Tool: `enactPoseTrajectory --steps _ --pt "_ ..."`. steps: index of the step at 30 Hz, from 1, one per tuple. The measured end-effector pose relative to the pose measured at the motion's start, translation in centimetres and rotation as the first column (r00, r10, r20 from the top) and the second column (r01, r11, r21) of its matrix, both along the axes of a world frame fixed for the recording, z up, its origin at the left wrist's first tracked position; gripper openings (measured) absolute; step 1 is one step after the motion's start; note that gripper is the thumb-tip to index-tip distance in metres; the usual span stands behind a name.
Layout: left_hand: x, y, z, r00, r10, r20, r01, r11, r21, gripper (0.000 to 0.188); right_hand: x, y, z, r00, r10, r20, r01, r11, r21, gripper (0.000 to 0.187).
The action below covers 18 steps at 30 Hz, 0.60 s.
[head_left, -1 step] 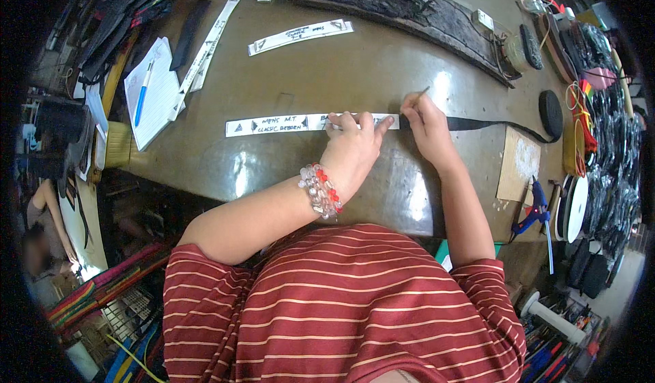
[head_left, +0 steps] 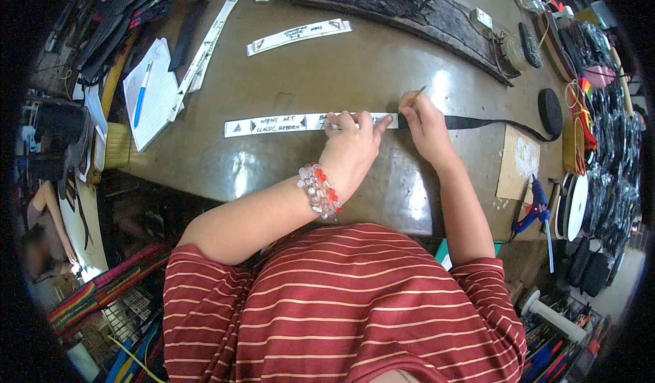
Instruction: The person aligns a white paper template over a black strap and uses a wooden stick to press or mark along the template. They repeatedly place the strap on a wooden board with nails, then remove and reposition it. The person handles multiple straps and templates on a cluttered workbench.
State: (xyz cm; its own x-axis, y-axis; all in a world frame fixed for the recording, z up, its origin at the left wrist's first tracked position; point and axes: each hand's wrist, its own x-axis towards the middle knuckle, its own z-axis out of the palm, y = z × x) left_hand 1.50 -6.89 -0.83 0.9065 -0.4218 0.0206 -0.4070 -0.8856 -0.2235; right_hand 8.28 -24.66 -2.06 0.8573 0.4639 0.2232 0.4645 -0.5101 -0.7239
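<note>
A long white strip (head_left: 269, 126) with handwriting and small triangle marks lies straight across the table in front of me. My left hand (head_left: 349, 144), a beaded bracelet at its wrist, presses the strip's right part down with spread fingers. At the strip's right end my right hand (head_left: 427, 125) pinches a thin pencil-like stick (head_left: 418, 94), its top end poking up above the fingers. Black webbing (head_left: 471, 122) runs from under that hand to a black roll (head_left: 550, 111) on the right. My fingers hide the stick's lower tip.
A shorter white strip (head_left: 299, 38) lies beyond my hands. To the left are long white strips (head_left: 211, 42) and paper with a blue pen (head_left: 141, 103). A dark padded board (head_left: 402, 25) spans the back. On the right sit a blue glue gun (head_left: 537, 209) and a cardboard piece (head_left: 512, 168).
</note>
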Motion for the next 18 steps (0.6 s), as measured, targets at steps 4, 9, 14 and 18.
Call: enactPoseTrajectory --steps 4,9,14,18 --pt "-0.1 0.0 0.1 1.000 0.014 -0.005 -0.014 1.000 -0.011 0.058 0.1 0.3 0.0 0.983 -0.006 -0.183 -0.007 0.997 -0.073 0.009" --pt "0.1 0.3 0.1 1.000 -0.014 -0.017 0.014 0.999 -0.034 0.058 -0.3 0.3 -0.5 0.999 0.040 0.017 -0.039 0.997 -0.066 0.011" --pt "0.4 0.5 0.4 0.996 -0.028 -0.089 0.022 0.998 -0.061 0.053 0.3 -1.1 -0.2 0.909 0.059 -0.412 0.191 0.821 0.538 0.006" --pt "2.6 4.4 1.7 0.964 0.035 -0.264 -0.138 0.912 -0.386 0.038 1.0 -4.0 1.8 0.908 -0.051 -0.415 0.345 0.652 0.675 0.011"
